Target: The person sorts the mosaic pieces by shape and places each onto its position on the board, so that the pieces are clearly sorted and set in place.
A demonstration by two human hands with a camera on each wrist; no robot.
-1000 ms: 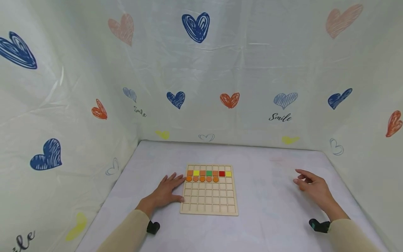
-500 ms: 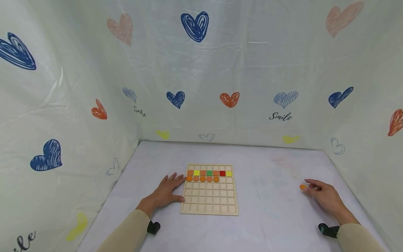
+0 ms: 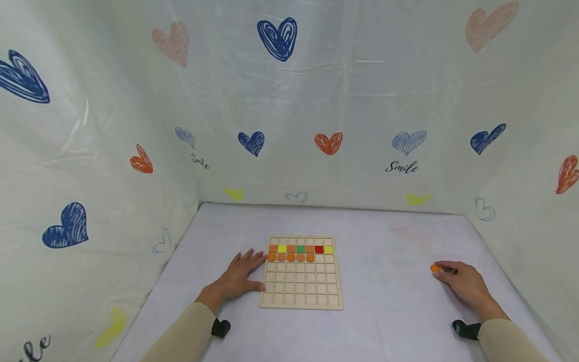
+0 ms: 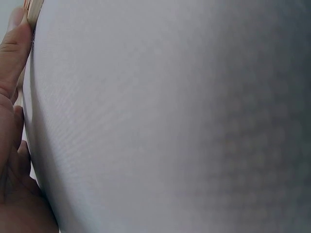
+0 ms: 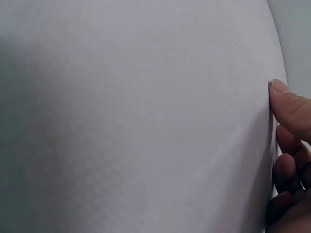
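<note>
A light wooden grid board [image 3: 300,281] lies on the table. My left hand [image 3: 236,279] rests flat at its left side, fingers spread, with fingertips and thumb at the board's edge; in the left wrist view the thumb [image 4: 14,53] reaches the board's corner. One row of the board holds square tiles in orange, yellow, green and red, such as the green tile [image 3: 300,249]. Below it sits a partial row of orange discs [image 3: 291,257]. Far to the right, my right hand [image 3: 466,284] pinches a loose orange disc [image 3: 435,268] between thumb and index finger, low over the table.
The white-covered table [image 3: 380,301] stretches between the board and my right hand. A white curtain [image 3: 362,100] printed with hearts closes off the back and both sides. Dark wrist cameras [image 3: 220,328] stick out from my sleeves.
My right hand has come nearer and slightly right, and an orange disc now shows at its fingertips; over the last half second it barely shifted. My left hand and the board stay put.
</note>
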